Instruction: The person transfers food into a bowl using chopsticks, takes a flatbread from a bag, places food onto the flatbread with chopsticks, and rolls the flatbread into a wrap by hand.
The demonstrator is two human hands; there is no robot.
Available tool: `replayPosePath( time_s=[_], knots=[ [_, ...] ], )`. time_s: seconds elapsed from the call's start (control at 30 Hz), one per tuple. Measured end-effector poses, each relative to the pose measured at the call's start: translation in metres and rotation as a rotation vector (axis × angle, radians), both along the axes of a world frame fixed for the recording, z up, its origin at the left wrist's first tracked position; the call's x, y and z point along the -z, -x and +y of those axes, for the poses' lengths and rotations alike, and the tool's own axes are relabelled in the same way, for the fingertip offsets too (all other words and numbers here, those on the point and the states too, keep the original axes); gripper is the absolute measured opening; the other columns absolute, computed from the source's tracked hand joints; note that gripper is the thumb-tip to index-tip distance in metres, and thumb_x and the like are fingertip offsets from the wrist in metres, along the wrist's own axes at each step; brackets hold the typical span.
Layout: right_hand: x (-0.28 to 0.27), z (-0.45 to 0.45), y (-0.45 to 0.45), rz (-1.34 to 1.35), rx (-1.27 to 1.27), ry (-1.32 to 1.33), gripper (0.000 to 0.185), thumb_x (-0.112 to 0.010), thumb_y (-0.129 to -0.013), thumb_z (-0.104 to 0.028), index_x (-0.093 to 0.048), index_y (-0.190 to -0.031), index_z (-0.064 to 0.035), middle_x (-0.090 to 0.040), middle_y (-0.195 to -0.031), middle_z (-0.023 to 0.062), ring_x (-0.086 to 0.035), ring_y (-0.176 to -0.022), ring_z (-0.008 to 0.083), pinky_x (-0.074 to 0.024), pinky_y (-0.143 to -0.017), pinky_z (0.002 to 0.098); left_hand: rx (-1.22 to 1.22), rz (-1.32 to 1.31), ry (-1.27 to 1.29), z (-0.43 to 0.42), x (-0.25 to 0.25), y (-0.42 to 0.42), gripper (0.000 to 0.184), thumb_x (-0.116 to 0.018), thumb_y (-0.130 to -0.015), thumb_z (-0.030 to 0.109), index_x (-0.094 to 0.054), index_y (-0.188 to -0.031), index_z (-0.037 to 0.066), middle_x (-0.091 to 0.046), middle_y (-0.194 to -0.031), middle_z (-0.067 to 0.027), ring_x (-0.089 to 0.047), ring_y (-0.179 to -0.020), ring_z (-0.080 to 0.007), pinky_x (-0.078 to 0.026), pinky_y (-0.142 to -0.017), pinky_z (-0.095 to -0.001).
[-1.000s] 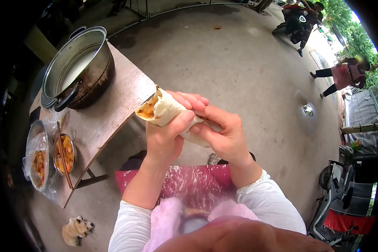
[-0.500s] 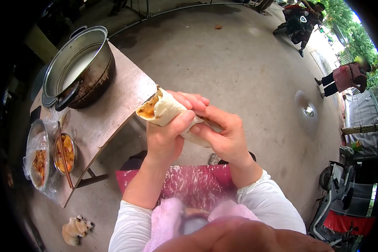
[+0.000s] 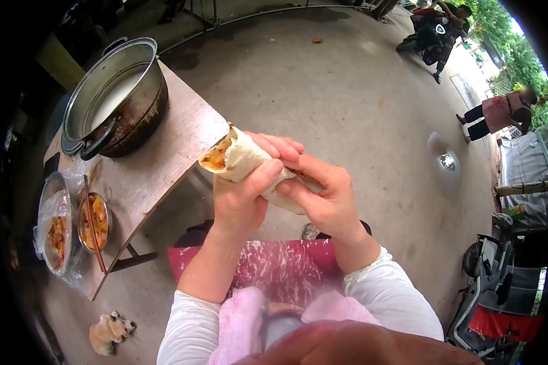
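A rolled flatbread wrap with orange-brown filling showing at its open left end is held between both hands at the centre. My left hand wraps round its upper part, thumb across the front. Around the lower part, my right hand is closed, thumb and fingers pressed on the bread. Left of the hands, chopsticks rest across a metal bowl of food. Beside it lies an oval dish of similar food, partly covered by clear plastic.
A large pot with white contents stands on the wooden table. A puppy lies on the floor at lower left. Upper right, one person stands near another on a motorcycle. A vehicle is at lower right.
The standing person at the upper right has shifted slightly to the right and turned. My hands and the wrap have hardly moved.
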State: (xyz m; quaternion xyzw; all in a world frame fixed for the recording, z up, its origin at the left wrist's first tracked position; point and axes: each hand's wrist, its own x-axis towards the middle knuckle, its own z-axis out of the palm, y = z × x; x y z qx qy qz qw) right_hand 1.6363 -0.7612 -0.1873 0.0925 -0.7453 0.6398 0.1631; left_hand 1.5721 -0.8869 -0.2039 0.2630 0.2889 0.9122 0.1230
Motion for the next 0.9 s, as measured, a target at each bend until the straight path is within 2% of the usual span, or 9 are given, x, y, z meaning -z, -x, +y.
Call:
replayPosePath(
  time_s=[0.9],
  knots=[
    [0.0023,-0.0018,0.0014,-0.002,-0.012,0.04,0.031,-0.065,-0.083,0.002,-0.062,-0.114,0.0026,-0.069,-0.098,0.0107,-0.064,-0.091,0.0132,-0.0519,-0.078,0.0267,-0.006,-0.041,0.022,-0.0011,-0.0026,-0.0007,0.011,-0.063,-0.079,0.003,-0.061,-0.09,0.005,-0.066,-0.091,-0.0107,-0.061,-0.099,-0.0267,-0.046,-0.093,-0.044]
  ],
)
